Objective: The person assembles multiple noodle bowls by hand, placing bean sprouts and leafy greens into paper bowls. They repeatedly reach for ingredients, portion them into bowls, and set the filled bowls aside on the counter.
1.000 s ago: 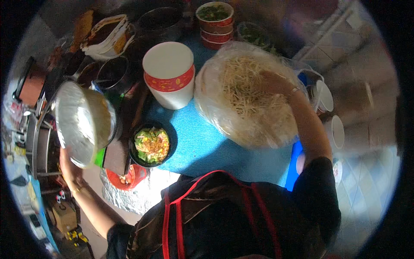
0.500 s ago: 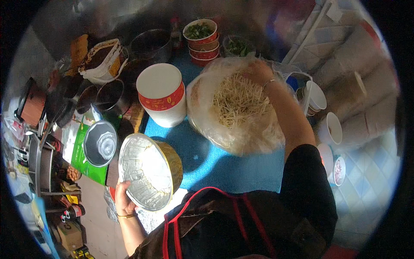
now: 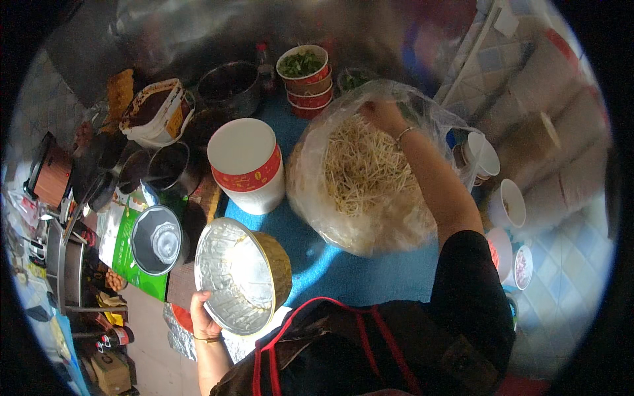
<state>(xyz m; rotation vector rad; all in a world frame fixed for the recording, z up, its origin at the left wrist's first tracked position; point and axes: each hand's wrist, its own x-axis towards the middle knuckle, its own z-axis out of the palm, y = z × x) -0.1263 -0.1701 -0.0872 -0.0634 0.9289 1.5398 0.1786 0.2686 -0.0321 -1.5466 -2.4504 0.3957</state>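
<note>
Your left hand (image 3: 206, 318) holds a tilted, round silver-and-gold foil bowl (image 3: 241, 274) by its rim; your right hand (image 3: 385, 119) is among pale, thin sprouts (image 3: 366, 171) in a clear plastic bag (image 3: 307, 195).

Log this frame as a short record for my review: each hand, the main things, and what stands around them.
Left hand: gripping the rim of a tilted silver foil bowl
Right hand: at the far edge of the bean sprouts; fingertip grip unclear
Container: open clear plastic bag around the sprouts
Surface: blue tabletop
Left of bag: stack of white tubs, red band on top one
Far side: stacked red tubs, leafy greens in the top one
</note>
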